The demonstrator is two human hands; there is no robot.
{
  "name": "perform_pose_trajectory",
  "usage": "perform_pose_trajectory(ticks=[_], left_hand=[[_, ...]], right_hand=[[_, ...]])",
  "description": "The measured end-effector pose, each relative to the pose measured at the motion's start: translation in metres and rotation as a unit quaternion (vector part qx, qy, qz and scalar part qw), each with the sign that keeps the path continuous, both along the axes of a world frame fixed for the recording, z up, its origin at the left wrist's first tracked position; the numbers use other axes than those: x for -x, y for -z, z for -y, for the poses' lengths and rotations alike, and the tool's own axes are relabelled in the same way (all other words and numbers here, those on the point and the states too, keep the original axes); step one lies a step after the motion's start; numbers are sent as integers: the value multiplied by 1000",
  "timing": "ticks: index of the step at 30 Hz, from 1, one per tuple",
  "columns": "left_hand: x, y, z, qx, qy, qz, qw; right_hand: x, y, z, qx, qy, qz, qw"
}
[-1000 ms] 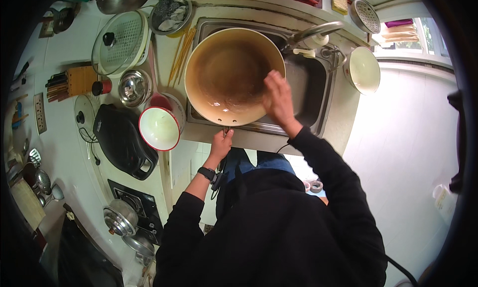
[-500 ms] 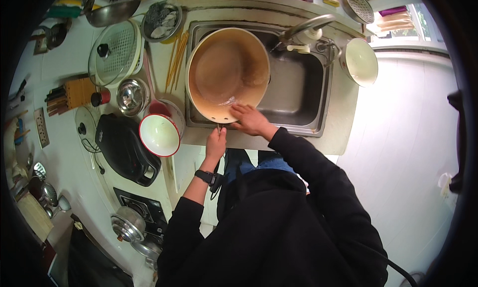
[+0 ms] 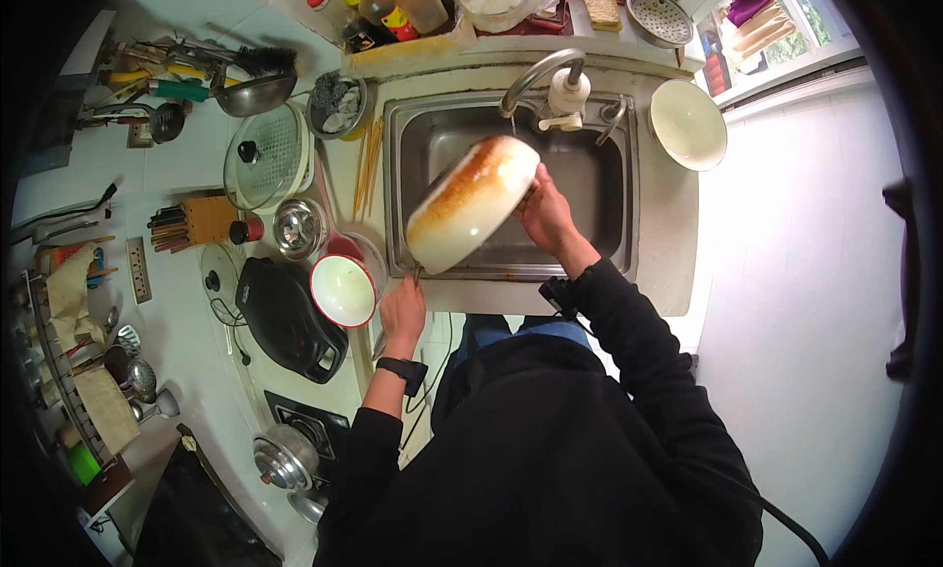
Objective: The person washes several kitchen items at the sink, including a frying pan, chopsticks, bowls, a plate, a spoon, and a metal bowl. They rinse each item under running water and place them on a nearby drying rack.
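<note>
My left hand (image 3: 403, 311) rests at the near edge of the sink (image 3: 599, 189), fingers curled around a thin handle that runs up to the big pan (image 3: 471, 203); I cannot see how tightly they close on it. There is a dark watch (image 3: 403, 370) on that wrist. My right hand (image 3: 545, 213) is further in, over the sink basin, its fingers pressed flat against the right side of the pan and partly hidden behind it.

The pan is tipped up on edge above the left half of the sink, its pale underside turned toward me with a brown scorch mark across the upper part. The inside faces away, so I cannot tell what is in it.

Just left of my left hand, a red bowl (image 3: 344, 290) with a white inside sits on the desk (image 3: 663, 272), touching a black griddle (image 3: 285, 316) on its left. Further along that side stand a small steel bowl (image 3: 298, 228), a wooden knife block (image 3: 196, 221) and a round glass lid (image 3: 265, 154). A bundle of chopsticks (image 3: 368, 159) lies by the sink's left rim.

At the far edge of the sink the tap (image 3: 540, 76) curves over the basin. To the far right of it a white bowl (image 3: 688, 125) rests on the desk, well apart from the pan.
</note>
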State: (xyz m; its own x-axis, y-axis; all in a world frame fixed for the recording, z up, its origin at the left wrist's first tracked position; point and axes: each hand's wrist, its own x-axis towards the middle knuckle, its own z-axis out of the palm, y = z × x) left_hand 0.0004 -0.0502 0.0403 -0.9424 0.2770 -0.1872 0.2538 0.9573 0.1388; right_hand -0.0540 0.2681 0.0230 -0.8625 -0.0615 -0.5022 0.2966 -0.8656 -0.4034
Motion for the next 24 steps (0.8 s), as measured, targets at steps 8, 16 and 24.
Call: perform_pose_trajectory(ticks=[8,16,24], left_hand=[[-16,1,-11,-45,-66,91,993],[-33,0,-13,1,-136,183,974],[-38,-4,-13,4,-163,143,976]], right_hand=[[-24,-18,-1,8,48,-2,999],[-15,11,-70,-55,-222,-81,970],[91,72,-81,-280,-31,105,954]])
